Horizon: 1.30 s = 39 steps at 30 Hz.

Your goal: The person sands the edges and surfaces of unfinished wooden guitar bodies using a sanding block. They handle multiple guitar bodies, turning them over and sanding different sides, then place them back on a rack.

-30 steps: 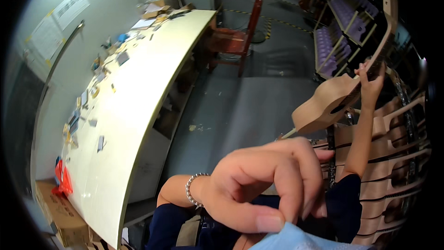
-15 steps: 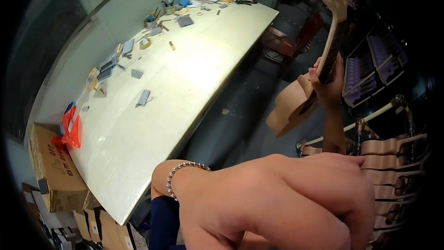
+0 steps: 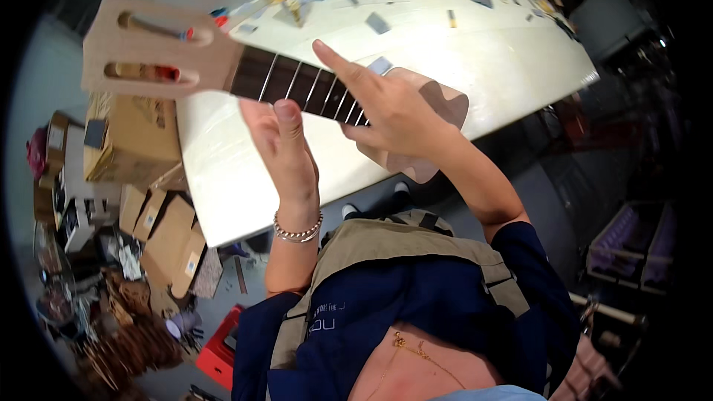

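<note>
An unfinished wooden ukulele [image 3: 160, 43] is held up in front of me over the table, its slotted headstock to the left and its body to the right, partly behind my right hand. My right hand [image 3: 397, 108] lies across the fretted neck near the body, forefinger stretched out past the upper edge and thumb by the lower edge; its other fingers are hidden. Lower on the neck, near the headstock, my left hand [image 3: 286, 152] wears a beaded bracelet. Its thumb comes up against the fretboard [image 3: 286, 82], while its blurred fingers pass behind the neck.
The white table [image 3: 245, 204] carries tape rolls, grey sanding pads and small tools along its far side. Cardboard boxes [image 3: 137, 141] stand at left. Below them lie flattened cartons [image 3: 171, 252], a red container [image 3: 220, 349] and stacked brown pieces. Purple racks [image 3: 631, 241] are at right.
The ukulele has come from my right side to in front of me, headstock now left. My left hand has left the close foreground and reached the neck. The view has turned and tilted down.
</note>
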{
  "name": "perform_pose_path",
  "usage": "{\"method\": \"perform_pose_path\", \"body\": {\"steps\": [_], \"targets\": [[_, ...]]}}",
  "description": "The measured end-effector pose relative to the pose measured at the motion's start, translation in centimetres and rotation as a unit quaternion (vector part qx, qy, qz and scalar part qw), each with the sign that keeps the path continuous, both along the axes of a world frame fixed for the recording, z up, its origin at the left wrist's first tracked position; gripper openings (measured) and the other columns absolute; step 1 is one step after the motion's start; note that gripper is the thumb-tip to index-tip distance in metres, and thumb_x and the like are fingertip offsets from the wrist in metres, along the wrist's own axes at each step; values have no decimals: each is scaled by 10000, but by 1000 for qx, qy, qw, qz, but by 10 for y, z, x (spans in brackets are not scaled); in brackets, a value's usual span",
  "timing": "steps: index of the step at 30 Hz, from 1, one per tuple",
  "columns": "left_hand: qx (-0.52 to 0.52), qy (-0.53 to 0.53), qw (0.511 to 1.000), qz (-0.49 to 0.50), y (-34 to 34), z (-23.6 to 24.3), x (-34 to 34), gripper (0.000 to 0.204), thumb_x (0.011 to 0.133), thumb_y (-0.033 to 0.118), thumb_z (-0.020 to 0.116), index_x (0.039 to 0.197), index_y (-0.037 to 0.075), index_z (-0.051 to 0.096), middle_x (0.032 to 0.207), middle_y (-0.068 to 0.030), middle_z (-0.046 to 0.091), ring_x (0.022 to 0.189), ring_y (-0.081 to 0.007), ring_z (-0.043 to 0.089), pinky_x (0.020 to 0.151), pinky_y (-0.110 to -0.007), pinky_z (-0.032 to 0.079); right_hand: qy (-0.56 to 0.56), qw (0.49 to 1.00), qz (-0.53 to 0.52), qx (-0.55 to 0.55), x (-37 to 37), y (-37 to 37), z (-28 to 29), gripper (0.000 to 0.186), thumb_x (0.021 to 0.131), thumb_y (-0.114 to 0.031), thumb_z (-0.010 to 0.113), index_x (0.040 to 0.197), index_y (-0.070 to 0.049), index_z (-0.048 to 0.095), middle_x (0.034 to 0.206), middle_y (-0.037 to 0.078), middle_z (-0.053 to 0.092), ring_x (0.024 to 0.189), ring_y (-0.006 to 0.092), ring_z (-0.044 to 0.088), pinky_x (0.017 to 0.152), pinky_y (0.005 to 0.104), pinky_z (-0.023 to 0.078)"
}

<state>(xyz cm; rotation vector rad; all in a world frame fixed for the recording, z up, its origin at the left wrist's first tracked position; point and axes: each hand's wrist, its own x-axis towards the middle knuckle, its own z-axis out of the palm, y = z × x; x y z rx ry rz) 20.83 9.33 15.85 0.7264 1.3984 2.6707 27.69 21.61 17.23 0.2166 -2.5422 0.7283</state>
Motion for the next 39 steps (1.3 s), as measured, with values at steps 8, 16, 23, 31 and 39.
{"method": "perform_pose_path", "body": {"steps": [8,16,23,31,39], "targets": [[160,-232,951,127,-17,-62,-3,327,922,357,413,999,41,381,848,-92,526,842,-237,568,854,-379,456,-64,996,60,28,-21,-8,-55,804,623,-164,723,1324,-70,341,1328,184,328,1216,360,291,997,461,216],[289,-351,859,234,-63,-113,-30,372,869,454,466,908,88,409,698,-28,461,681,-183,500,809,-434,466,-160,925,-270,-215,48,161,-241,608,854,-304,536,1329,-4,301,1358,190,300,1242,345,292,1019,417,233],[326,-320,866,205,-77,-93,-57,350,869,454,465,892,109,416,695,-26,464,697,-174,498,863,-447,446,-153,618,-77,-767,20,108,-192,582,945,-424,287,1346,-4,244,1359,123,324,1236,224,345,1003,345,311],[25,-221,955,194,-41,-78,-63,395,963,365,238,1120,22,354,1029,-187,552,1006,-244,523,913,-357,383,-178,584,-23,-791,-21,97,-196,648,916,-515,248,1356,-39,239,1365,92,336,1231,228,362,1009,360,309],[40,-231,956,177,-27,-81,-52,390,952,400,253,1103,67,388,1054,-150,534,1083,-265,469,936,-398,373,-115,612,-65,-780,-22,93,-190,723,898,-566,192,1352,-4,221,1373,120,306,1241,235,333,1008,353,290]]}}
